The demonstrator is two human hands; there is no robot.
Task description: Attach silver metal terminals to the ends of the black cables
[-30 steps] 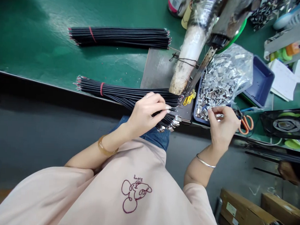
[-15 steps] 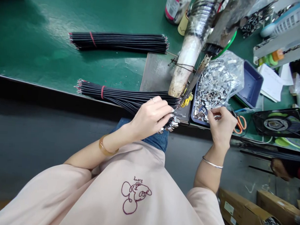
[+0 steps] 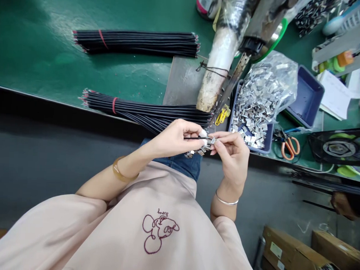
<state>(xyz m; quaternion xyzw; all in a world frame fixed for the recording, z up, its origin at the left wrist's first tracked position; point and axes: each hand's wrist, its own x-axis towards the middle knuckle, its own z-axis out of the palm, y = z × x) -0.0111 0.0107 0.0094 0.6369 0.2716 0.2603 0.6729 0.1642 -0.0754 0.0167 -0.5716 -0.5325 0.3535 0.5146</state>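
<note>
My left hand [image 3: 176, 139] pinches one black cable [image 3: 194, 138] close to its end, thumb and fingers closed on it. Against that end, my right hand [image 3: 233, 154] grips a small silver metal connector [image 3: 213, 140] between thumb and fingertips. Whether the two parts are joined I cannot tell. Just below the fingers, several cable ends with metal connectors [image 3: 197, 152] hang over the bench edge. Behind my left hand lies a bundle of black cables [image 3: 139, 111] with a red band. To the right, a blue tray [image 3: 270, 140] holds a heap of loose connectors and a plastic bag.
A soldering iron [image 3: 231, 87] and a wrapped white tube [image 3: 213, 69] slant down over the bench. Another banded cable bundle [image 3: 136, 43] lies farther back. Orange-handled scissors [image 3: 290, 148], yellow clips [image 3: 222, 115] and a black fan [image 3: 339, 148] lie near the front edge.
My right hand has moved left from the connector tray to my left hand, bringing a connector. My left hand has turned and now shows a single cable between its fingers. The view has shifted slightly.
</note>
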